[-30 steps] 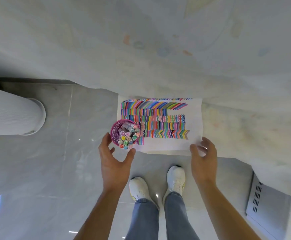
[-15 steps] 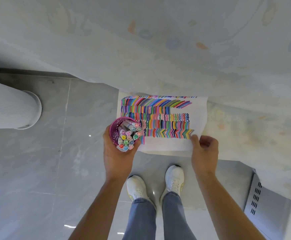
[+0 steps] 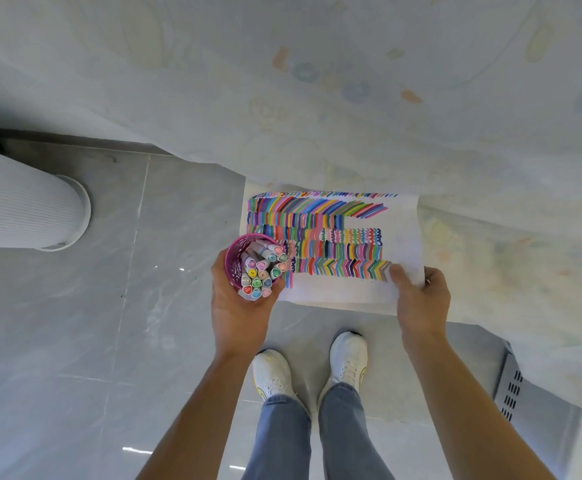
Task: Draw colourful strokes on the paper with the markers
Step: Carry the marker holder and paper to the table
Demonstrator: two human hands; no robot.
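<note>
Though apart, left hand (image 3: 239, 317) round the marker cup (image 3: 230, 261), right hand (image 3: 421, 299) pinching the paper (image 3: 400, 230) at its corner.

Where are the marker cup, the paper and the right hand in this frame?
marker cup (image 3: 235, 259), head view, on its purple inner wall.
paper (image 3: 402, 232), head view, on its blank right part.
right hand (image 3: 421, 299), head view, on the back of the hand.
</note>
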